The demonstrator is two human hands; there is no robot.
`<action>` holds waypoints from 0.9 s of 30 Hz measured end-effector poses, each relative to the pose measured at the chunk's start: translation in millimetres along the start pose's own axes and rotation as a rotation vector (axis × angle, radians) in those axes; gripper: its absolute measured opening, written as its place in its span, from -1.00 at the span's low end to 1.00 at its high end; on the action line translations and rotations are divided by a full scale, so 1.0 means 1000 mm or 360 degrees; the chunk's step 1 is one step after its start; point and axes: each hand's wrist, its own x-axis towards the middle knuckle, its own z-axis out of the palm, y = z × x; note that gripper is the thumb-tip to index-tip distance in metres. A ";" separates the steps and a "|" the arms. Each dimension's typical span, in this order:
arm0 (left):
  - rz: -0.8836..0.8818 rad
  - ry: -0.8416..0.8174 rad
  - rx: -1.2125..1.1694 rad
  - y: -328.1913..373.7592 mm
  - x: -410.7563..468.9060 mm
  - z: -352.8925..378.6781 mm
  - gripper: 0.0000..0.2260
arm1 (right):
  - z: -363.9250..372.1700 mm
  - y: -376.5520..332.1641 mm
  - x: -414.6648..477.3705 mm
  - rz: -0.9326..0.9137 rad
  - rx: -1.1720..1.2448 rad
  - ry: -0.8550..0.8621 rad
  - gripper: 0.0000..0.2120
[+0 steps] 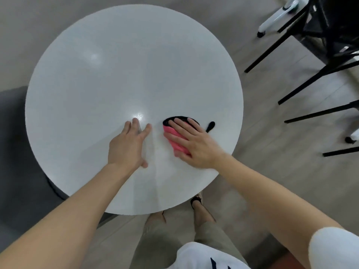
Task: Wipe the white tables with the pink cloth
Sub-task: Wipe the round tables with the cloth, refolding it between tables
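A round white table (108,78) fills the middle of the head view. On its near right part lies the pink cloth (173,136) with a black edge. My right hand (192,141) presses flat on the cloth with straight, spread fingers and covers most of it. My left hand (129,145) rests flat on the bare tabletop just left of the cloth, fingers straight and spread, holding nothing.
Black chair legs (303,82) and a black chair stand on the floor at the right. A white wheeled leg (272,20) is at the top right. A dark grey seat (17,152) sits at the left, under the table's edge. My legs are below the near rim.
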 end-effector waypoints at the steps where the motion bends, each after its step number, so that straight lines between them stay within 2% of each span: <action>1: -0.0016 -0.0009 0.0005 0.000 0.000 0.000 0.25 | -0.007 0.023 -0.014 -0.0042 -0.0017 -0.0040 -0.36; 3: -0.0025 -0.0016 0.0010 0.001 0.002 0.000 0.25 | -0.026 0.076 -0.022 0.0072 -0.0030 -0.0054 -0.34; 5: -0.0036 -0.0016 -0.0002 0.000 0.004 0.002 0.25 | -0.040 0.120 0.003 0.0370 -0.0065 0.0019 -0.31; 8: -0.0028 0.0017 -0.0028 -0.003 0.005 0.006 0.24 | -0.047 0.131 0.086 0.0819 -0.0059 0.0155 -0.29; 10: -0.0019 0.0055 -0.0080 -0.004 0.005 0.007 0.23 | -0.041 0.098 0.143 0.0703 -0.0065 0.0142 -0.29; 13: -0.0009 0.0044 -0.0157 -0.001 0.002 0.003 0.23 | -0.022 0.029 0.169 0.0286 -0.0066 0.0101 -0.31; 16: -0.0034 -0.0019 -0.0196 0.002 0.001 0.000 0.25 | -0.006 0.000 0.108 0.0013 0.0015 0.0084 -0.35; 19: -0.0046 -0.0093 -0.0212 0.001 0.001 -0.002 0.26 | -0.009 0.026 0.023 -0.0181 -0.0022 -0.0020 -0.35; 21: -0.0038 -0.0107 -0.0187 0.002 0.002 -0.002 0.26 | -0.021 0.059 -0.010 -0.0129 -0.0026 -0.0062 -0.32; 23: -0.0032 -0.0091 -0.0160 0.004 0.004 -0.001 0.25 | -0.032 0.090 -0.014 0.0099 -0.0030 -0.0017 -0.29; 27: -0.0003 -0.0032 -0.0185 0.001 0.005 0.004 0.23 | -0.039 0.102 0.062 0.0660 -0.0065 0.0135 -0.30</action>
